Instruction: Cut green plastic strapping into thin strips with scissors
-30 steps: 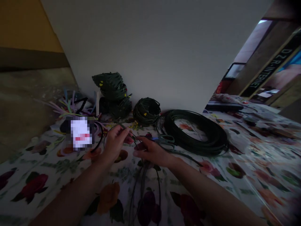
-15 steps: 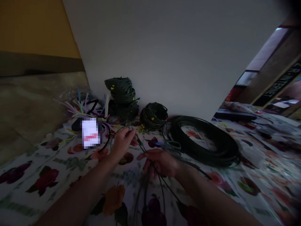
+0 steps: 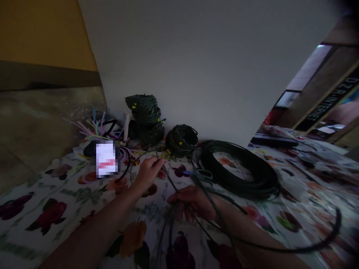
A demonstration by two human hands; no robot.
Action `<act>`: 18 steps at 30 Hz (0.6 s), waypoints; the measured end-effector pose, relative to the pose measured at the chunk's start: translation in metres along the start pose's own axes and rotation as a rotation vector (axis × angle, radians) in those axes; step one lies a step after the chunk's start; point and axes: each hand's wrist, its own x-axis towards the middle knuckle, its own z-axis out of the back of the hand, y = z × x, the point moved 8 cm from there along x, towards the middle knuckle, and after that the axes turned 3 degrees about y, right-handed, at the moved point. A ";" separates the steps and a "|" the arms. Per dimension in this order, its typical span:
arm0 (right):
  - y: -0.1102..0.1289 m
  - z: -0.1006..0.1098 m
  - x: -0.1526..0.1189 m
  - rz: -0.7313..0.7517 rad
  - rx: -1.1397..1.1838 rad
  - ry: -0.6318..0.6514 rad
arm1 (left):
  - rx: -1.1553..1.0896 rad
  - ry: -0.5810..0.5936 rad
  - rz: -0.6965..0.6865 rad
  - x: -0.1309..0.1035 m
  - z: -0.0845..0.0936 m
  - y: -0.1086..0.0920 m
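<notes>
My left hand [image 3: 151, 170] is closed on dark green strips, pinching them between thumb and fingers. Lower and to the right, my right hand [image 3: 193, 201] grips the same strips [image 3: 171, 182], whose loose ends fan out below it over the tablecloth. One long strip [image 3: 269, 247] curves across my right forearm to the right side. Scissors [image 3: 204, 175] with greenish handles and a blue part lie just beyond my right hand. Behind them rests a large coil of dark strip [image 3: 241, 170].
A small woven basket [image 3: 182, 140] and stacked woven baskets [image 3: 146, 116] stand by the pale wall panel. A bright pixelated object [image 3: 106, 158] and coloured strips [image 3: 97, 129] lie at the left. Plastic-wrapped items [image 3: 297, 138] are at the right on the flowered tablecloth [image 3: 92, 239].
My right hand has moved down and slightly away from my left hand. A long strip now sweeps out over my right forearm. The view has shifted slightly.
</notes>
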 end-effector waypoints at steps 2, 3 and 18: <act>-0.002 -0.001 -0.003 0.003 0.006 -0.003 | 0.003 0.065 0.029 -0.002 -0.010 0.006; -0.004 -0.002 -0.005 -0.005 0.011 0.004 | 0.005 0.102 0.044 -0.004 -0.016 0.009; -0.030 0.016 -0.064 0.067 0.214 0.064 | 0.021 -0.039 -0.047 -0.008 -0.009 0.008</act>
